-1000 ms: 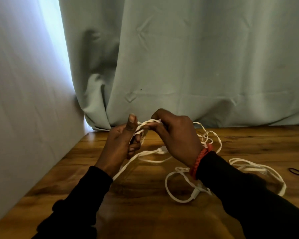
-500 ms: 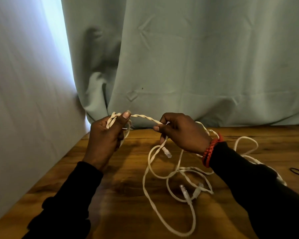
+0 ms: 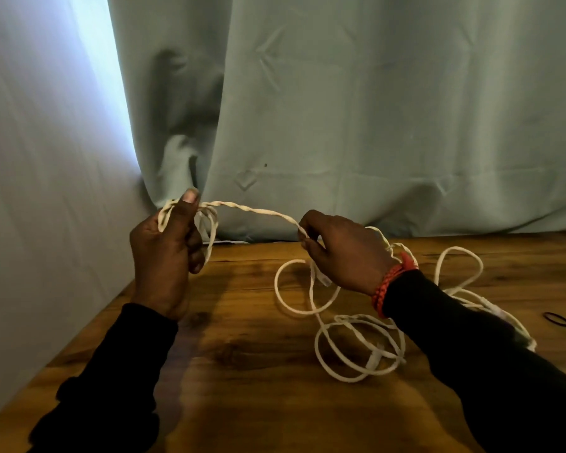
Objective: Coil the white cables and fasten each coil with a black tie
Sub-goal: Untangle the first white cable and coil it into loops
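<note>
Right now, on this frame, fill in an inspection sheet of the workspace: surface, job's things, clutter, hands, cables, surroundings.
Surface: wooden table, dark grain, bare at the front.
Job's things: white cables in a loose tangle on the table; black tie at the right edge, unused.
Clutter: nothing seen.
Hands: left hand grips a small coil, thumb up; right hand pinches the cable; red bracelet on the right wrist.
Cables: a twisted stretch spans between the hands, above the table; the rest lies uncoiled, some of it hidden by the right sleeve.
Surroundings: pale green curtain behind; light wall on the left.
</note>
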